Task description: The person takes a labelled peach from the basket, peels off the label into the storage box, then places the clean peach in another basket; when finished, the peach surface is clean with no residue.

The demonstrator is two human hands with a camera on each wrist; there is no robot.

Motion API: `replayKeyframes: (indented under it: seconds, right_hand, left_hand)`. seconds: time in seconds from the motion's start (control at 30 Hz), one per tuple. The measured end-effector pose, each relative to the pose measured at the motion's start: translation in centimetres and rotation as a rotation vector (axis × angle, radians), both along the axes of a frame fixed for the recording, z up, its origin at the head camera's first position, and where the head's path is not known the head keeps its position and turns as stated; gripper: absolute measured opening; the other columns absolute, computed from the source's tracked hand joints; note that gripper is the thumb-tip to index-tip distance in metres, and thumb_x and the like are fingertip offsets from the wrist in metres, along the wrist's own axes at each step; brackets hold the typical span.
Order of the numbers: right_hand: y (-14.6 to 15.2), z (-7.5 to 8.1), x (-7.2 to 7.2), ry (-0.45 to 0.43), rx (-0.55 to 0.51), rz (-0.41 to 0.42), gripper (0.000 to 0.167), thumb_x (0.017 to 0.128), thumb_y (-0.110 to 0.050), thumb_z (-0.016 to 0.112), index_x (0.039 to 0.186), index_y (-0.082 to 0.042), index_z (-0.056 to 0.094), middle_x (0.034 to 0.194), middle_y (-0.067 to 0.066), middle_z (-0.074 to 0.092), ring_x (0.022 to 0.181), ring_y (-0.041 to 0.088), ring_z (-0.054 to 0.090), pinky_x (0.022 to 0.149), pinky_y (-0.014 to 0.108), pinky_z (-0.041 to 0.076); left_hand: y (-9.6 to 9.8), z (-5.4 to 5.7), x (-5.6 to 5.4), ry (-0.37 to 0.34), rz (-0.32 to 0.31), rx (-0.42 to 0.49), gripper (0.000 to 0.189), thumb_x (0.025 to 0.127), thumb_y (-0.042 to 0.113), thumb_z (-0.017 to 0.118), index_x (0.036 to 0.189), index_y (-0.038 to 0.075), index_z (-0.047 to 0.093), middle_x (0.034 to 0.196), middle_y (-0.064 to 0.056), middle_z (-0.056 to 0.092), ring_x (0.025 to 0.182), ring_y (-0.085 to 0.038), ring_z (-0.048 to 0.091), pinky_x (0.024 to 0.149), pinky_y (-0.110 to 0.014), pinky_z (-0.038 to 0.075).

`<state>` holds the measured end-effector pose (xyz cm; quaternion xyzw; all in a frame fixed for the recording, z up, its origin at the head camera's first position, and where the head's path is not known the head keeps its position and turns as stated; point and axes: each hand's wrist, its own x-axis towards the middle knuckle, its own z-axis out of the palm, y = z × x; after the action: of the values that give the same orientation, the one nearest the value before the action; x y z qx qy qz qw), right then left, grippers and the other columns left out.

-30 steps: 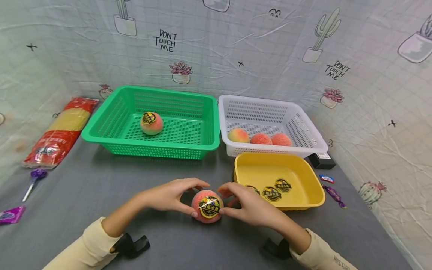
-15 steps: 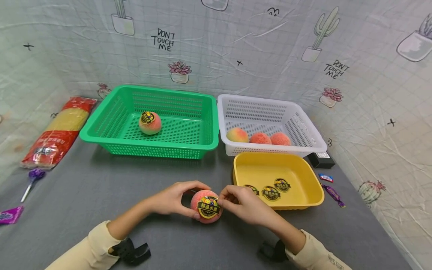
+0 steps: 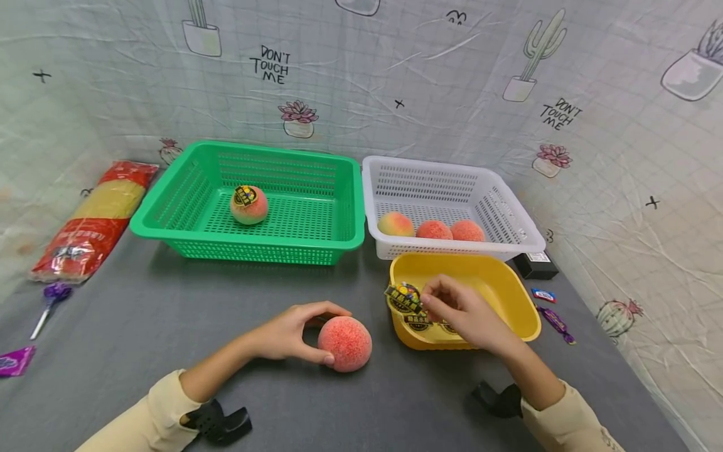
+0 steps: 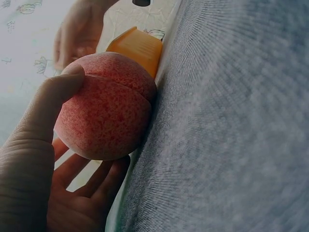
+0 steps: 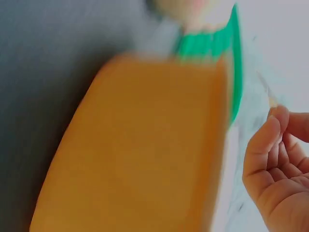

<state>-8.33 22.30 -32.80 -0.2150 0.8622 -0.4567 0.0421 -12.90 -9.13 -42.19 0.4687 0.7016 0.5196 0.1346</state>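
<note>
My left hand [image 3: 290, 334] grips a red peach [image 3: 345, 344] on the grey table, thumb on the near side and fingers round the back. In the left wrist view the peach [image 4: 108, 108] shows a crease and bare red skin facing the camera. Over the left part of the yellow bin [image 3: 497, 282], my right hand [image 3: 465, 314] pinches a black and gold fruit sticker [image 3: 405, 297] by its edge. More such stickers lie in the bin, partly hidden behind the hand. The right wrist view shows thumb and forefinger together on the sticker's thin edge [image 5: 272, 100].
A green basket [image 3: 260, 250] at the back holds one peach [image 3: 250, 207] with a sticker on it. Several peaches lie in the white basket [image 3: 452, 169] behind the bin. A red and yellow packet [image 3: 93, 223] and a lollipop [image 3: 53, 295] lie left; a black box [image 3: 535, 266] and sweets lie right.
The sticker that lay over the front of the peach has come away in my right hand, which has moved right and up to the yellow bin. My left hand keeps holding the peach.
</note>
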Motion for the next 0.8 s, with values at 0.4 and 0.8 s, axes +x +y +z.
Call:
replayKeyframes:
  seconds: [0.4, 0.8]
  right_hand:
    - [6.4, -2.9, -4.3, -0.042, 0.25, -0.13, 0.008, 0.092, -0.005, 0.06, 0.091, 0.003, 0.057, 0.073, 0.007, 0.058, 0.062, 0.017, 0.052, 0.053, 0.026, 0.043]
    - [5.9, -4.6, -6.0, 0.081, 0.562, -0.168, 0.008, 0.085, -0.003, 0.063, 0.08, -0.003, 0.057, 0.071, 0.001, 0.057, 0.065, 0.016, 0.052, 0.06, 0.032, 0.044]
  left_hand:
    - [-0.1, -0.1, 0.0, -0.027, -0.004, -0.001, 0.057, 0.08, 0.022, 0.078, 0.13, 0.013, 0.052, 0.123, 0.002, 0.057, 0.114, -0.018, 0.054, 0.095, -0.033, 0.044]
    - [-0.1, 0.2, 0.1, -0.064, -0.001, -0.009, 0.059, 0.079, 0.023, 0.079, 0.131, 0.012, 0.052, 0.125, 0.002, 0.057, 0.115, -0.017, 0.054, 0.096, -0.033, 0.043]
